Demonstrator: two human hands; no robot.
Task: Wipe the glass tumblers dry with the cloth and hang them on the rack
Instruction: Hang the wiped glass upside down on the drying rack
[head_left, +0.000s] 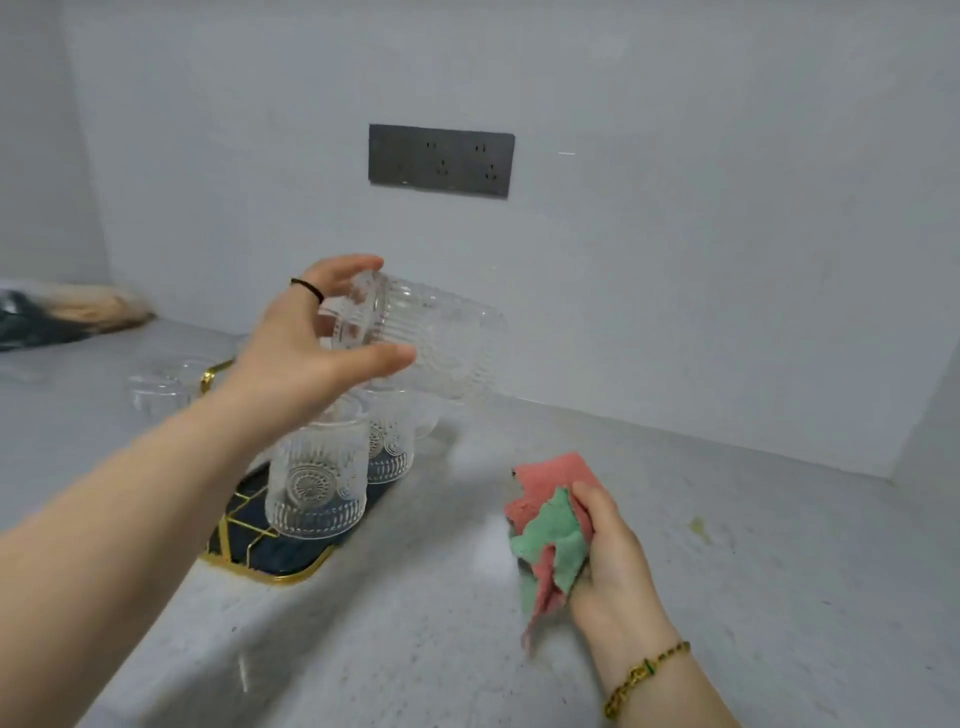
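Left hand (311, 343) grips a tumbler (441, 338) by its base, mouth toward the right hand (613, 561) clutching the cloth (550, 525), likely for wiping.

The tumbler (434, 338) in my left hand (306, 348) is clear glass, ribbed and shiny, as are the other tumblers (314, 483) standing on the rack (291, 576). The cloth (550, 530) in my right hand (618, 566) is soft, fuzzy fabric, matt. The rack has glossy gold metal wire over a dark base. The counter (415, 649) looks smooth and speckled, with a faint sheen.
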